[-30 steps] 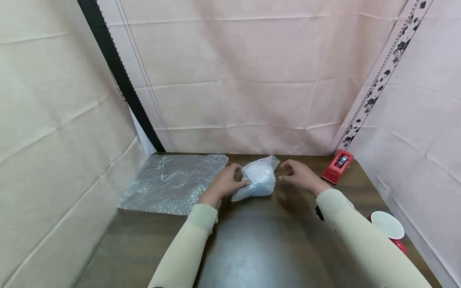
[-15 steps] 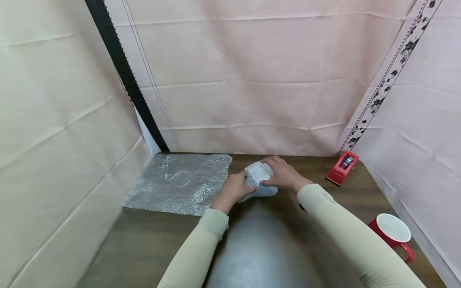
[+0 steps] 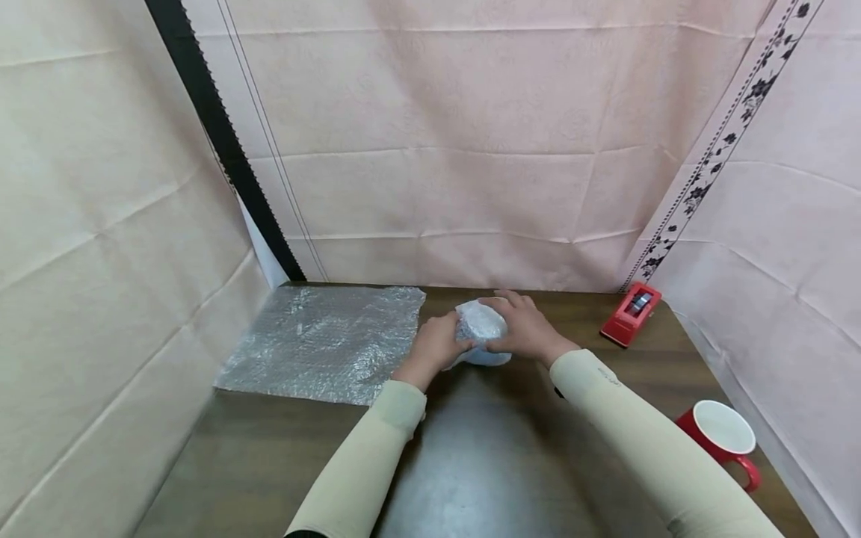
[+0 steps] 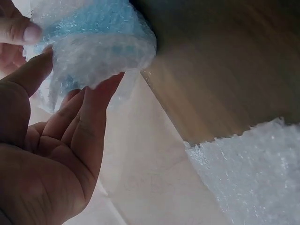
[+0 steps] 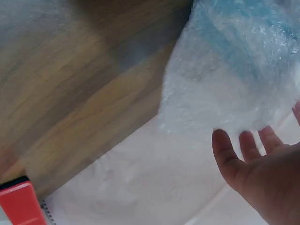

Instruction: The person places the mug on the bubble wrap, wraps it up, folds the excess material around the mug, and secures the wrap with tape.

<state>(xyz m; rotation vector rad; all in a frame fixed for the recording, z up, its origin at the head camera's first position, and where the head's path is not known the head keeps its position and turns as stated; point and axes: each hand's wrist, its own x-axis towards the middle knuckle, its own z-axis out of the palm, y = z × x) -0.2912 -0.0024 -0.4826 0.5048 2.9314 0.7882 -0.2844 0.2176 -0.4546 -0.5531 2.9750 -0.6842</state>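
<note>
Enclosed at back and sides by pale creased cloth (image 3: 430,134), over a brown wooden table (image 3: 471,456) with a flat bubble-wrap sheet (image 3: 326,344) spread at its far left. Gripping with left hand (image 3: 436,347) and right hand (image 3: 528,329), fingers curled around opposite sides, a bubble-wrapped bundle (image 3: 481,323), bluish under its film, just right of that sheet. Farther right, with a white-lined red mug (image 3: 702,433) towards the front and a red tape dispenser (image 3: 627,319) near the back corner.

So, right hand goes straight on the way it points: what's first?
The bubble-wrapped bundle, which the right hand touches. Beyond it, possibly the left hand; depth is unclear.
</note>
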